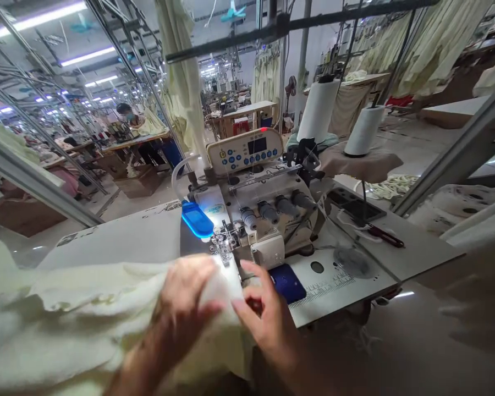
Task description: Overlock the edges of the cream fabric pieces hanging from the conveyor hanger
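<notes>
Because both hands are hovering so near the presser foot [225,250] in the head view, a fingertip could be at risk of straying beneath it if the cream cloth [86,297] were feeding too quickly. The cloth is spreading in loose folds over the tabletop [115,236] on the left, its brightly lit end lying just before the foot of the sewing machine [272,209]; the hanging weight could be dragging that edge askew or bunching it. The left hand [185,289] is reaching in from the lower left, palm down over the cloth, thumb parted from its fingers; blur is hiding whether it is gripping. The right hand [268,311] is curving beside the cloth's edge, index finger and thumb standing well apart, seemingly holding nothing. Just beyond it, a navy case [287,283] is lying within nudging range.
</notes>
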A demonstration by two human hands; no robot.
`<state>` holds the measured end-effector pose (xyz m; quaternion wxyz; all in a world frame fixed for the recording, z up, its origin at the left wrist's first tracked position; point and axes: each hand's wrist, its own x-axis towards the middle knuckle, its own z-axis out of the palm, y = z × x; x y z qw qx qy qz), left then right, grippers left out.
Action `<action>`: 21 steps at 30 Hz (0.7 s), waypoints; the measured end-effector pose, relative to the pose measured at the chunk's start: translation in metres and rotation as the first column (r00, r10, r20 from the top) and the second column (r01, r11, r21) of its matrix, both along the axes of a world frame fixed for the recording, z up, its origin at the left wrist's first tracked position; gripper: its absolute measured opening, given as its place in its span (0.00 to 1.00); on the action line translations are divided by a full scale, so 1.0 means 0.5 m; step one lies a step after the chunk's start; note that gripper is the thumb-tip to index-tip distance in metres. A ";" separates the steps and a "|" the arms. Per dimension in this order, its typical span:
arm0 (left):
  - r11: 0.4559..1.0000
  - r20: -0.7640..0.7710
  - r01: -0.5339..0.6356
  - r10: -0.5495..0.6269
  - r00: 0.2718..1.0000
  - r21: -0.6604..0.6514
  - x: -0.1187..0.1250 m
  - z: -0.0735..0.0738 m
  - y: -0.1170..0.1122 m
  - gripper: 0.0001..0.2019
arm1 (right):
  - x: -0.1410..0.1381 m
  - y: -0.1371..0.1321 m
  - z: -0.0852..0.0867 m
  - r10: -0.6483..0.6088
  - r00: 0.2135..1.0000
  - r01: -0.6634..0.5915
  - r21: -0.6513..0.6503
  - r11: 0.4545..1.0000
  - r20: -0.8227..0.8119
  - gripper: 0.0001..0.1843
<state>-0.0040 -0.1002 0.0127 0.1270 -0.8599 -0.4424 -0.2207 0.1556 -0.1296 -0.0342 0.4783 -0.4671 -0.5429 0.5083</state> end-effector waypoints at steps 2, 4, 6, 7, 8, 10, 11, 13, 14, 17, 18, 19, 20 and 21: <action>0.981 0.091 0.134 -0.148 0.985 0.138 0.010 -0.038 -0.050 0.15 | 0.004 -0.028 -0.015 0.042 0.994 -0.046 -0.031 0.998 -0.104 0.26; 0.982 0.171 0.127 -0.150 0.974 0.138 0.017 -0.068 -0.086 0.13 | 0.004 -0.034 -0.032 -0.058 0.995 0.058 -0.004 0.998 -0.081 0.20; 0.993 0.283 0.097 -0.111 0.953 0.064 0.020 -0.084 -0.103 0.14 | -0.001 -0.022 -0.046 -0.155 0.988 0.156 0.035 0.987 -0.005 0.15; 0.996 0.344 0.084 -0.088 0.935 0.027 0.020 -0.087 -0.107 0.13 | -0.005 -0.014 -0.051 -0.119 0.993 0.118 0.019 0.993 0.005 0.14; 0.998 0.397 0.070 -0.065 0.916 0.002 0.020 -0.088 -0.110 0.12 | -0.008 -0.008 -0.054 -0.024 1.000 0.024 -0.018 1.000 -0.014 0.12; 0.999 0.469 0.045 -0.030 0.883 -0.020 0.022 -0.089 -0.115 0.10 | -0.012 -0.009 -0.054 0.174 0.981 -0.181 -0.082 0.980 -0.088 0.10; 0.999 0.495 0.031 -0.018 0.869 -0.017 0.025 -0.089 -0.119 0.10 | -0.012 -0.016 -0.051 0.218 0.969 -0.229 -0.091 0.969 -0.116 0.11; 1.000 0.509 0.012 -0.009 0.861 -0.002 0.031 -0.090 -0.130 0.11 | -0.005 -0.039 -0.042 0.207 0.972 -0.215 -0.075 0.974 -0.107 0.15; 1.000 0.494 0.005 -0.010 0.870 0.012 0.034 -0.090 -0.137 0.13 | 0.000 -0.051 -0.037 0.187 0.980 -0.191 -0.057 0.980 -0.075 0.16; 0.998 0.429 0.005 -0.032 0.903 0.064 0.043 -0.087 -0.156 0.17 | 0.020 -0.079 -0.025 0.180 0.982 -0.179 -0.023 0.984 0.050 0.17; 0.997 0.424 0.012 -0.042 0.904 0.073 0.044 -0.085 -0.160 0.17 | 0.026 -0.084 -0.021 0.180 0.980 -0.179 -0.022 0.984 0.088 0.16; 0.997 0.429 0.024 -0.053 0.902 0.074 0.045 -0.082 -0.165 0.17 | 0.032 -0.088 -0.017 0.185 0.976 -0.183 -0.026 0.983 0.116 0.16; 0.997 0.437 0.038 -0.065 0.897 0.071 0.046 -0.080 -0.168 0.16 | 0.037 -0.091 -0.012 0.195 0.971 -0.192 -0.034 0.981 0.138 0.15; 0.996 0.438 0.050 -0.075 0.896 0.067 0.047 -0.077 -0.172 0.15 | 0.042 -0.094 -0.005 0.203 0.967 -0.200 -0.039 0.979 0.151 0.14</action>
